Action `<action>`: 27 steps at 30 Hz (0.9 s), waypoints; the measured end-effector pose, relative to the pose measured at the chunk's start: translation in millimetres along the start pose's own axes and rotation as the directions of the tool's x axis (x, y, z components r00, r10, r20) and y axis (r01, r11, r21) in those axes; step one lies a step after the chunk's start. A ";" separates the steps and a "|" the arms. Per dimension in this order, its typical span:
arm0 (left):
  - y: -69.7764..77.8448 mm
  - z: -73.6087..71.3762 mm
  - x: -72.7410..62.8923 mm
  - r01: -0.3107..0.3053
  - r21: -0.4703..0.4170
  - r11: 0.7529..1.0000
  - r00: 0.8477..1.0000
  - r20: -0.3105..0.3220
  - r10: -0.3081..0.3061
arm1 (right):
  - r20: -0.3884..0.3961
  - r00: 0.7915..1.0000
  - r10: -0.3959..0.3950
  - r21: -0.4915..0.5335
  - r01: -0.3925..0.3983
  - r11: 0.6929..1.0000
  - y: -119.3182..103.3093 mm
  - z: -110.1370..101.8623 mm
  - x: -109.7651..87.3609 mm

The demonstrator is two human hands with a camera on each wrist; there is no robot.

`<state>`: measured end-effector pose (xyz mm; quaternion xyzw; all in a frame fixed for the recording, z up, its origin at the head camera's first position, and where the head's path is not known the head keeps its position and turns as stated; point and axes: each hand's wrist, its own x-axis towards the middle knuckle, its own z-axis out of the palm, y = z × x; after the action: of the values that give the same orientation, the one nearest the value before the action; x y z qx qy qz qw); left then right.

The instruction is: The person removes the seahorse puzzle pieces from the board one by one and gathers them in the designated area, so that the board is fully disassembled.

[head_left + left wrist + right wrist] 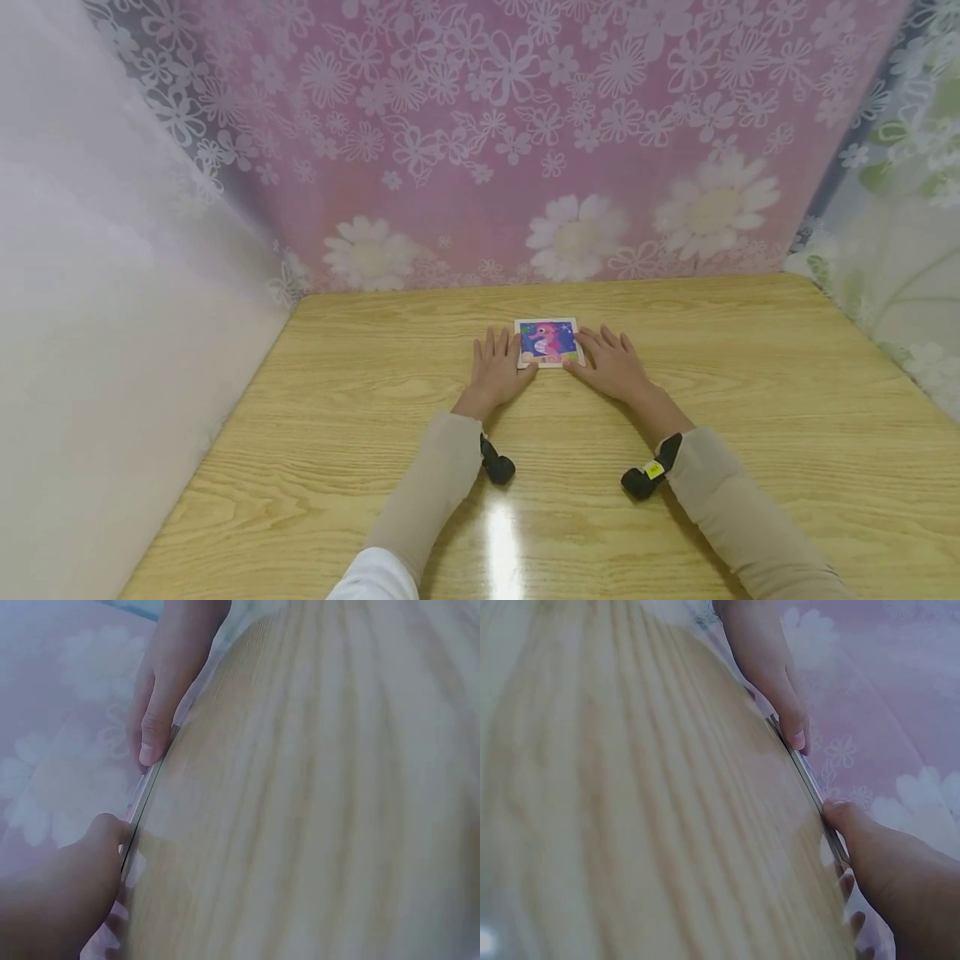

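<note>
A small, flat, nearly square picture board [549, 342] lies near the far side of the table. Its white border surrounds a pink seahorse on blue. On its left side my left hand [497, 368] rests with fingers spread and fairly straight, thumb at the near left corner. My right hand [613, 367] mirrors this on the right, its thumb at the near right corner. From the left wrist, the board's thin edge [141, 806] shows low on the table between both thumbs. The right wrist view shows the same edge [808, 780] from the other side.
The wood-grain table [360, 467] ends at a pink flowered back cover [465, 192]. A pale wall [112, 292] stands on the left and a flowered one [915, 217] on the right. Black wrist cameras [498, 465] hang under both forearms.
</note>
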<state>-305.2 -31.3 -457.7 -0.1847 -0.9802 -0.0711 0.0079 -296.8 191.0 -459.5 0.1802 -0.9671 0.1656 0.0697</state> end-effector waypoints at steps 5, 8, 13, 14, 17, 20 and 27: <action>0.3 0.5 -3.5 -0.009 0.005 1.000 1.000 0.006 0.009 | 0.010 1.000 -0.006 -0.004 0.006 1.000 -1.0 -1.7 -4.0; 0.8 -0.2 -6.3 -0.017 0.017 1.000 1.000 0.005 0.017 | 0.005 1.000 -0.010 0.004 0.010 1.000 -2.8 -3.2 -6.9; 2.0 -1.9 -11.5 -0.022 0.018 1.000 1.000 0.007 0.022 | 0.000 1.000 -0.014 0.014 0.014 1.000 -6.5 -5.6 -11.7; 2.2 -2.0 -12.3 -0.022 0.019 1.000 1.000 0.010 0.022 | 0.001 1.000 -0.015 0.014 0.015 1.000 -7.1 -5.6 -12.4; 2.7 -1.9 -13.9 -0.022 0.024 0.999 1.000 0.009 0.021 | 0.008 1.000 -0.016 0.014 0.016 1.000 -8.3 -5.6 -14.1; 2.9 -1.9 -14.7 -0.018 -0.009 1.000 1.000 0.017 0.019 | 0.010 1.000 -0.017 0.007 0.017 1.000 -8.7 -5.5 -15.6; 1.1 2.3 -17.9 -0.020 -0.065 0.998 1.000 0.009 0.020 | -0.006 1.000 -0.029 0.009 0.029 1.000 -10.8 -5.9 -19.9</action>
<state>-288.1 -36.4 -460.5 -0.1949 -0.9755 -0.1018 -0.0021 -273.9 190.0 -454.7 0.1940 -0.9634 0.1693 0.0741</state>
